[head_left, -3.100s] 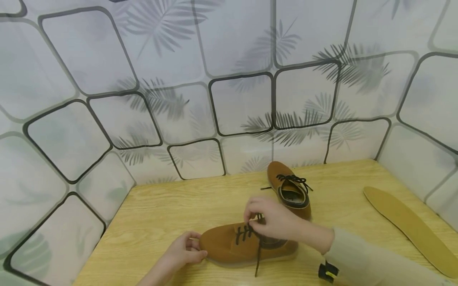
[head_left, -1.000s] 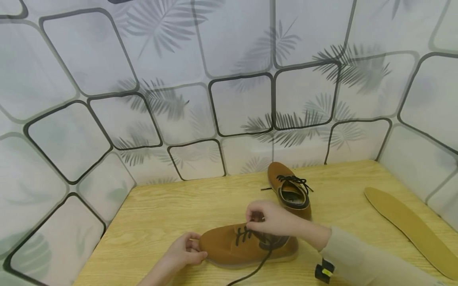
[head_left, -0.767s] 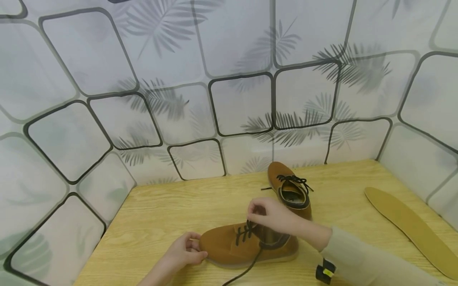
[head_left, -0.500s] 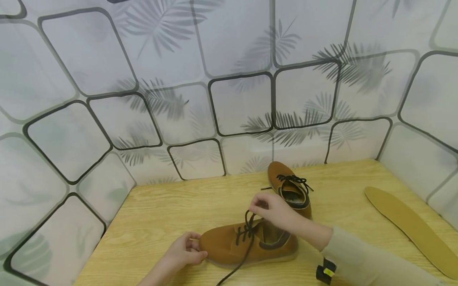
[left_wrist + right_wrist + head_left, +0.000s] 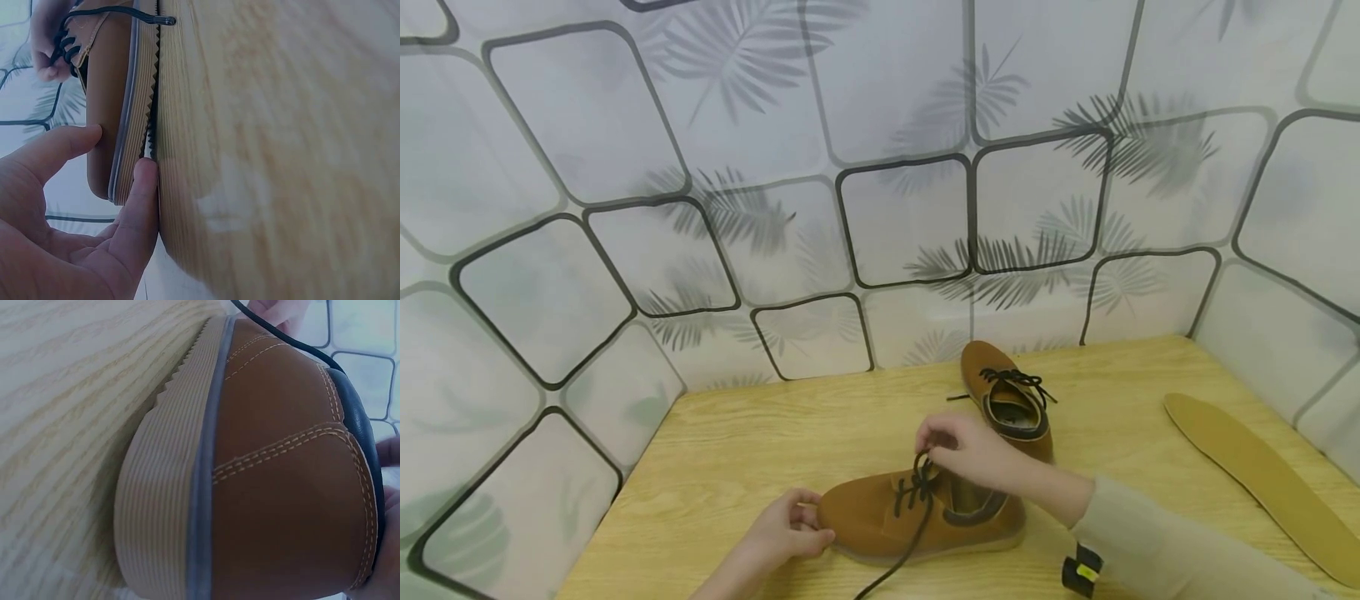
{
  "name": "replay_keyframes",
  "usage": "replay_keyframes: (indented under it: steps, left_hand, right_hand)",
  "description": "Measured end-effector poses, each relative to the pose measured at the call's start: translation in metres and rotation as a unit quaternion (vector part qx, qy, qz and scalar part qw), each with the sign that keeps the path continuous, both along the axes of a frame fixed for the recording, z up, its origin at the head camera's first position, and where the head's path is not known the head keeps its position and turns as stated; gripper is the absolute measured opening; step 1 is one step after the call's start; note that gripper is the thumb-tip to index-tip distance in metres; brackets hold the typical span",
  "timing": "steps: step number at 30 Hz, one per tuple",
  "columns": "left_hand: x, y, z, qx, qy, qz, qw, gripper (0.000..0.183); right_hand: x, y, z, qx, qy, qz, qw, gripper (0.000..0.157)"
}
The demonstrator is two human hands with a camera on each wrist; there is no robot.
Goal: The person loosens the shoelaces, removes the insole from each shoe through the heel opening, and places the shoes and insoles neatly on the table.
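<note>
A brown leather shoe (image 5: 861,512) with black laces lies sole down, its toe to the left. My left hand (image 5: 784,527) holds the toe; in the left wrist view the thumb (image 5: 78,139) presses the upper and a finger (image 5: 145,181) is at the sole's edge. Over the eyelets, my right hand (image 5: 966,450) pinches a small raised bend of the shoelace (image 5: 917,477). Another lace strand trails across the shoe's near side onto the table. In the right wrist view the shoe's heel (image 5: 281,531) fills the middle, and the right fingertips are out of sight.
Behind the right hand stands a matching laced shoe (image 5: 981,367). A tan insole-shaped piece (image 5: 1255,475) lies on the wooden table (image 5: 760,433) at the right. Patterned sheeting (image 5: 902,225) surrounds the table. A black strapped device (image 5: 1081,571) hangs under the right sleeve.
My right hand rose, drawing up a lace loop, then sank slightly, making it smaller. The loose strand swung from hanging straight down to trailing forward and left. My left hand stays on the toe.
</note>
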State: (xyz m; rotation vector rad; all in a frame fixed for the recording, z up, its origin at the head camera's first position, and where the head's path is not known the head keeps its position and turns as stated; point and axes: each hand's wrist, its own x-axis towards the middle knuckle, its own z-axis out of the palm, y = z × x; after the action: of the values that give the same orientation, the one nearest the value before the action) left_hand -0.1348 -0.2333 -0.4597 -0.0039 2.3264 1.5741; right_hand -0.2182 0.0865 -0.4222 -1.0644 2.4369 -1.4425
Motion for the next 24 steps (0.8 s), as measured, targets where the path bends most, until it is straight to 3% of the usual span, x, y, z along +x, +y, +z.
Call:
replay_keyframes:
  steps: [3, 13, 19, 24]
  left_hand:
    - [0.0004, -0.0002, 0.0003, -0.001, -0.001, 0.000, 1.0000, 0.060]
    - [0.0011, 0.0003, 0.0027, 0.004, -0.008, -0.003, 1.0000, 0.060]
    - [0.0001, 0.0005, 0.0018, -0.002, -0.004, 0.000, 1.0000, 0.060]
    - [-0.0007, 0.0003, 0.0013, -0.005, -0.005, -0.001, 1.0000, 0.061]
  right_hand:
    - [0.0005, -0.0004, -0.0006, 0.018, 0.010, 0.018, 1.000, 0.003]
    - [-0.0007, -0.0002, -0.0025, 0.040, 0.032, 0.032, 0.998, 0.011]
    - [-0.0008, 0.0007, -0.0035, 0.013, -0.003, 0.016, 1.000, 0.012]
    - [0.0015, 0.0015, -0.0022, -0.001, -0.015, -0.038, 0.999, 0.011]
